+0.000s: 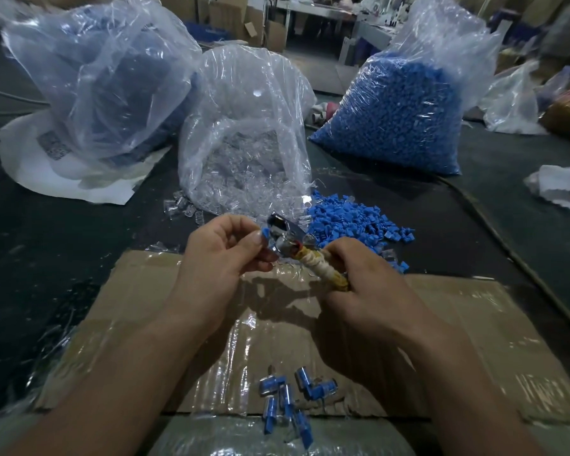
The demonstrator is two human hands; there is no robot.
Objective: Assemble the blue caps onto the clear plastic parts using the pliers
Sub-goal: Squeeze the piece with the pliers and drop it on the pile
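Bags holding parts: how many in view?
3. Left bag with bluish contents, middle bag with clear parts, right bag full of blue caps. More crumpled plastic lies far right; whether it holds parts can't be told.

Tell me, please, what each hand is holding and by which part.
The right hand grips the pliers by their wrapped handles; the left hand pinches a blue cap between thumb and fingers, beside the pliers' head.

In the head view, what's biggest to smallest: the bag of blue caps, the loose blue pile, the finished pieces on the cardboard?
1. Bag of blue caps: largest.
2. Loose blue pile and finished pieces: they look about alike in spread, and the pieces lie nearer the camera, so I won't rank them.
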